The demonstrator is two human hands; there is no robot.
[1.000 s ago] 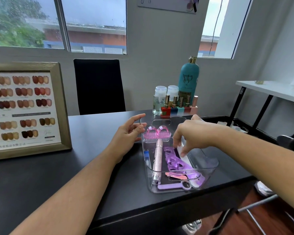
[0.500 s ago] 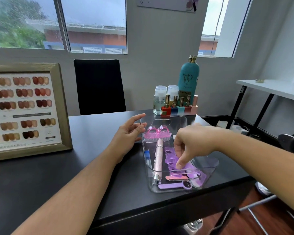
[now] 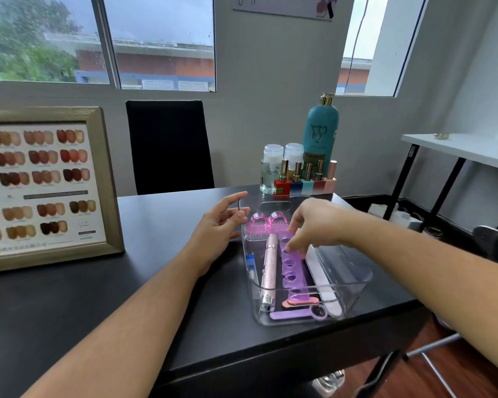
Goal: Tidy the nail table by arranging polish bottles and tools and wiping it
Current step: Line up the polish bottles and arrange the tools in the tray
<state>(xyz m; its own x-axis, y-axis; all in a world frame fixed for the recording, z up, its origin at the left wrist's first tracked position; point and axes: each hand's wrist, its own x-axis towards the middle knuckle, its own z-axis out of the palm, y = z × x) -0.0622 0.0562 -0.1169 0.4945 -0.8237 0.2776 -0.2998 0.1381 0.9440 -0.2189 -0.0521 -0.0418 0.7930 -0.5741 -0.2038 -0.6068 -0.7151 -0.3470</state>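
Observation:
A clear plastic tray sits on the black table at the right. Inside lie a pink nail brush, a pink pen-shaped drill, a purple toe separator, a white nail file and a lilac ring-ended tool. My right hand reaches into the tray and pinches the far end of the toe separator. Just outside the tray's left rim rests my left hand, fingers apart and holding nothing. A row of polish bottles stands behind the tray.
A tall teal bottle and two clear pump bottles stand behind the polish row. A framed nail colour chart leans at the left. A black chair faces the table, and a white side table is at the right.
My right hand moved from the tray's near middle back to the far end, and the toe separator now lies straight beside the drill. The white file shows along the right wall. My left hand stayed put.

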